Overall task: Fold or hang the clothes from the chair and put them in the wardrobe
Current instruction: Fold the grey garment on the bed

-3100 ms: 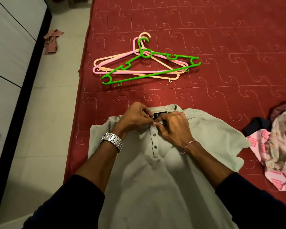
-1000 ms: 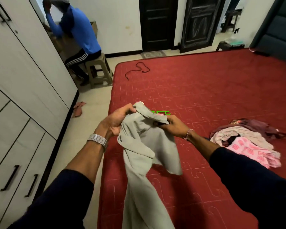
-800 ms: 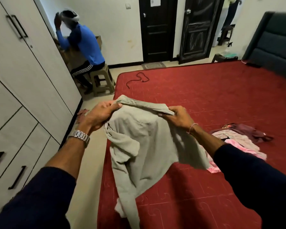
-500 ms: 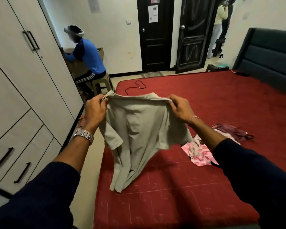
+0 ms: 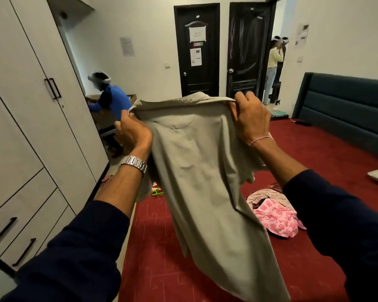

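Note:
A grey-green polo shirt (image 5: 201, 171) hangs in the air in front of me, its back toward me and its hem trailing over the red bed (image 5: 157, 269). My left hand (image 5: 133, 131) grips the shirt's left shoulder and my right hand (image 5: 251, 118) grips the right shoulder at collar height. A green hanger (image 5: 156, 192) peeks out on the bed just left of the shirt; the other hangers are hidden behind it. The white wardrobe (image 5: 31, 127) stands at the left with doors and drawers shut.
A pile of pink patterned and brown clothes (image 5: 273, 212) lies on the bed at the right. A person in a blue top (image 5: 111, 101) sits past the wardrobe. Two dark doors (image 5: 196, 51) are at the back, a dark headboard (image 5: 345, 105) at the right.
The shirt lay flat on the bed while both hands worked at its collar buttons. Both hands have since lifted it by the shoulders and raised it higher, spread between them.

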The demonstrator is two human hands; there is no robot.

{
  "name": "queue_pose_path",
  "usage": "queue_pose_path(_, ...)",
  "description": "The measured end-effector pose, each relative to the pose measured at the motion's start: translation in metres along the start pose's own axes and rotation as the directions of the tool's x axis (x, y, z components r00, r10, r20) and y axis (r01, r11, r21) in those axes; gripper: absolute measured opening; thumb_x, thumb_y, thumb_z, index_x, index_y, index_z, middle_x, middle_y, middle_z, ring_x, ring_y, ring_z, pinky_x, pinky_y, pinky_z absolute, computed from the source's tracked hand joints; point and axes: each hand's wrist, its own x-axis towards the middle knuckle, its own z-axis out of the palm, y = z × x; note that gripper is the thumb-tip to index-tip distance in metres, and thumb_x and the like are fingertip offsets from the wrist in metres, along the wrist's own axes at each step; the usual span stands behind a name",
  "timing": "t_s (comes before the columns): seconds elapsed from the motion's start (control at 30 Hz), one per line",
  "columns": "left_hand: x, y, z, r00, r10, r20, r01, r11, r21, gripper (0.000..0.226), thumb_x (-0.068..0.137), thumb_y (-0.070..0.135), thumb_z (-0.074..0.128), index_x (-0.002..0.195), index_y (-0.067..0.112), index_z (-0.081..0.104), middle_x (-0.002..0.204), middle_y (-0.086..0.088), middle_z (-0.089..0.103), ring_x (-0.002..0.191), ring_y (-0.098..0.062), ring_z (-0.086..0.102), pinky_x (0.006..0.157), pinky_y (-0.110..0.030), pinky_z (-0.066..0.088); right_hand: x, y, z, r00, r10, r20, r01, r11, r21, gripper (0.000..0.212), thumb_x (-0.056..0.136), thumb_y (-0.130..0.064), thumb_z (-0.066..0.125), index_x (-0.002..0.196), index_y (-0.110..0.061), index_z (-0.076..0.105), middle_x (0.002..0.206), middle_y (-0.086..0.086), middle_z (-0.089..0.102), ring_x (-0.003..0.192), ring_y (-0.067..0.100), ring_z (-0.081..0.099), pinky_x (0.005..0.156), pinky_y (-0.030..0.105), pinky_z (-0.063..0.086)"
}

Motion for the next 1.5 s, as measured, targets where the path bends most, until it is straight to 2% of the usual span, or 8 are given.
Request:
queue_pose_path(0.07, -0.001, 0.000, -0.001, 0.960, 0.266, -0.085, -0.258, 0.962, 0.093, 0.030, 0.108, 0.028, 0.033, 0.112, 0.011, 0.058, 0.106, -0.015, 0.060, 0.091, -0.035, 0.061, 0.065, -0.038, 0.040, 0.001, 0.010, -0.009, 0.999, -0.004, -0.042, 0.000, 0.996, -0.087, 0.043, 0.105, -0.044, 0.029, 0.100, -0.009, 0.054, 0.089, 0.015, 0.052, 0.077, 0.032, 0.053, 0.053, 0.035, 0.032)
queue_pose_path(0.17, 0.015, -0.024, -0.004, 0.703, 0.711, -0.025, -0.687, 0.687, 0.235, 0.039, 0.107, 0.036, 0.041, 0.086, 0.008, 0.059, 0.070, -0.015, 0.059, 0.055, -0.035, 0.058, 0.049, -0.032, 0.029, -0.002, 0.041, -0.019, 0.998, -0.019, -0.057, 0.010, 0.987, -0.160, 0.043, 0.107, -0.042, 0.029, 0.098, -0.007, 0.052, 0.089, 0.018, 0.052, 0.077, 0.035, 0.053, 0.051, 0.038, 0.034)
queue_pose_path(0.27, 0.031, -0.048, -0.016, 0.480, 0.865, 0.143, -0.862, 0.436, 0.259, 0.052, 0.105, 0.049, 0.038, 0.071, 0.012, 0.050, 0.057, -0.012, 0.052, 0.042, -0.029, 0.048, 0.045, -0.026, 0.024, -0.013, 0.076, -0.020, 0.998, -0.042, 0.040, 0.049, 0.980, -0.191, 0.047, 0.107, -0.051, 0.031, 0.096, -0.009, 0.050, 0.083, 0.019, 0.057, 0.067, 0.037, 0.056, 0.052, 0.039, 0.034)
queue_pose_path(0.33, 0.032, -0.057, -0.025, 0.428, 0.881, 0.203, -0.894, 0.379, 0.240, 0.053, 0.102, 0.054, 0.042, 0.070, 0.013, 0.049, 0.054, -0.010, 0.050, 0.041, -0.025, 0.041, 0.043, -0.027, 0.026, -0.027, 0.090, -0.017, 0.990, -0.098, 0.100, 0.114, 0.978, -0.173, 0.051, 0.105, -0.057, 0.036, 0.085, -0.012, 0.051, 0.074, 0.018, 0.059, 0.061, 0.038, 0.057, 0.052, 0.039, 0.038)
queue_pose_path(0.7, 0.032, -0.117, 0.013, 0.519, 0.743, 0.424, -0.843, 0.528, 0.107, 0.041, 0.093, 0.052, 0.035, 0.078, 0.016, 0.046, 0.059, -0.001, 0.038, 0.050, -0.021, 0.037, 0.054, -0.029, 0.029, -0.044, 0.095, 0.063, 0.946, -0.177, 0.271, 0.184, 0.983, -0.001, 0.052, 0.102, -0.057, 0.031, 0.088, -0.014, 0.055, 0.080, 0.013, 0.061, 0.069, 0.037, 0.059, 0.054, 0.039, 0.041)
queue_pose_path(1.0, 0.021, -0.293, 0.183, 0.552, 0.511, 0.659, -0.778, 0.600, 0.187, 0.021, 0.105, 0.030, 0.038, 0.091, 0.017, 0.045, 0.065, -0.009, 0.056, 0.051, -0.031, 0.050, 0.046, -0.035, 0.037, -0.139, 0.113, 0.288, 0.751, -0.049, 0.658, 0.110, 0.993, -0.052, 0.044, 0.103, -0.058, 0.027, 0.101, -0.018, 0.047, 0.091, 0.011, 0.062, 0.073, 0.040, 0.062, 0.053, 0.039, 0.033)
queue_pose_path(1.23, 0.000, -0.449, 0.314, 0.542, 0.254, 0.801, -0.694, 0.674, 0.255, 0.014, 0.102, 0.023, 0.054, 0.102, 0.010, 0.057, 0.055, -0.016, 0.057, 0.043, -0.038, 0.055, 0.043, -0.028, 0.027, -0.252, 0.140, 0.459, 0.561, 0.117, 0.819, -0.095, 0.993, -0.076, 0.030, 0.106, -0.032, 0.037, 0.109, -0.004, 0.048, 0.100, 0.021, 0.051, 0.082, 0.047, 0.059, 0.059, 0.047, 0.038)
queue_pose_path(1.5, -0.022, -0.549, 0.396, 0.611, 0.136, 0.779, -0.558, 0.773, 0.303, 0.023, 0.106, 0.026, 0.044, 0.110, 0.008, 0.057, 0.058, -0.003, 0.051, 0.045, -0.019, 0.044, 0.043, -0.022, 0.028, -0.337, 0.144, 0.566, 0.574, 0.228, 0.786, -0.131, 0.974, -0.187, 0.029, 0.109, -0.038, 0.028, 0.113, -0.014, 0.045, 0.095, 0.009, 0.050, 0.067, 0.029, 0.049, 0.054, 0.035, 0.035)
